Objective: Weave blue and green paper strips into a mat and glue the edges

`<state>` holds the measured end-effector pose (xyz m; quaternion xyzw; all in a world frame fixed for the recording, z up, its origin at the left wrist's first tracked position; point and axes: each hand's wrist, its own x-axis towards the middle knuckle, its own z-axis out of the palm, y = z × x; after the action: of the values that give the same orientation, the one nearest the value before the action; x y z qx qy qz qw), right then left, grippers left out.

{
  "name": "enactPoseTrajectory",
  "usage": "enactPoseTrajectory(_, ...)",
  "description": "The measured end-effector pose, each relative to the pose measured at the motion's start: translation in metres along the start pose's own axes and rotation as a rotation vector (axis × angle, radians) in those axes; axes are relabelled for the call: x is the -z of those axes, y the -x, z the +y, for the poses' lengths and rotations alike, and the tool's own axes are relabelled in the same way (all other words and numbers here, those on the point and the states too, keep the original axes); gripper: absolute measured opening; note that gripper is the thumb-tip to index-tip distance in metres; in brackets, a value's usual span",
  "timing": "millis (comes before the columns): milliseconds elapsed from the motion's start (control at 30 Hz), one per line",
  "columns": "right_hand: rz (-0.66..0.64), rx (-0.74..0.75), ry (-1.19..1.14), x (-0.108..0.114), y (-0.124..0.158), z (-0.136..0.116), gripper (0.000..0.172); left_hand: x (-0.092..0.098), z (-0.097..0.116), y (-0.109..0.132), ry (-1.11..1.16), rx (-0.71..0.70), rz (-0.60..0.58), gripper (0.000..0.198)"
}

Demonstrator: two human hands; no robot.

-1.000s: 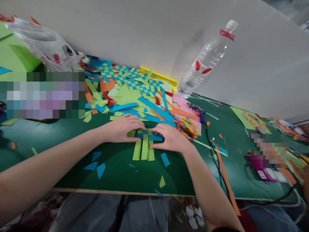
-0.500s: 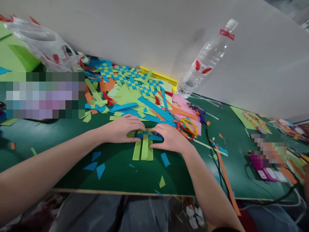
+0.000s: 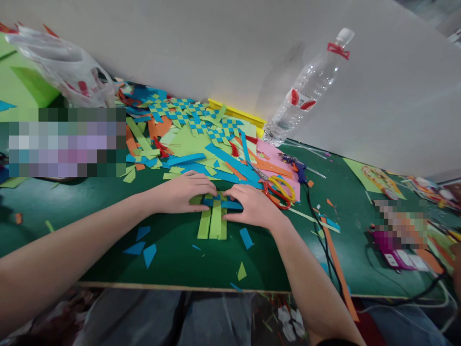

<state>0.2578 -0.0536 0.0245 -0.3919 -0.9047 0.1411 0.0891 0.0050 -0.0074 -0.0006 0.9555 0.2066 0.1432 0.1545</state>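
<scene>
A small weave of green and blue paper strips lies on the green table, its green ends pointing toward me. My left hand rests on the weave's left side, fingers curled and pressing the strips down. My right hand presses on the right side, fingertips pinching a blue strip where it crosses the green ones. Both hands meet over the top of the weave and hide part of it.
A heap of cut paper strips and finished checkered weaves lies behind my hands. Orange-and-yellow scissors lie just right of my right hand. A clear plastic bottle leans on the wall. A black cable runs at right.
Almost nothing differs. My hands stay on the weave with only slight finger shifts.
</scene>
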Motion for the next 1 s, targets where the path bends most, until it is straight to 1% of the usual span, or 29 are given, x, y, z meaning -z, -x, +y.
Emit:
enactPoseTrajectory(100,0.022,-0.02,0.004,-0.0008,-0.0006,0.0003,0.051,0.0002,-0.0007,0.0009,-0.028,0.017,-0.003,0.034)
enactPoseTrajectory(200,0.099,-0.057,0.027,-0.0023,-0.0007,0.0025,0.048,0.0005,-0.0012,0.0017,-0.049,0.056,0.01,0.036)
enactPoseTrajectory(267,0.141,-0.045,0.055,-0.0029,-0.0006,0.0042,0.045,0.0005,-0.002,0.0022,-0.064,0.076,0.016,0.038)
enactPoseTrajectory(367,0.166,0.008,0.089,-0.003,-0.0005,0.0057,0.042,0.0002,-0.0031,0.0028,-0.087,0.082,0.013,0.041)
enactPoseTrajectory(600,0.13,0.044,0.089,-0.0037,-0.0023,0.0061,0.037,-0.0006,-0.0032,0.0022,-0.115,0.078,0.01,0.041)
enactPoseTrajectory(1000,0.107,0.053,0.082,-0.0059,-0.0043,0.0047,0.036,0.0002,-0.0017,0.0011,-0.035,0.035,0.018,0.035)
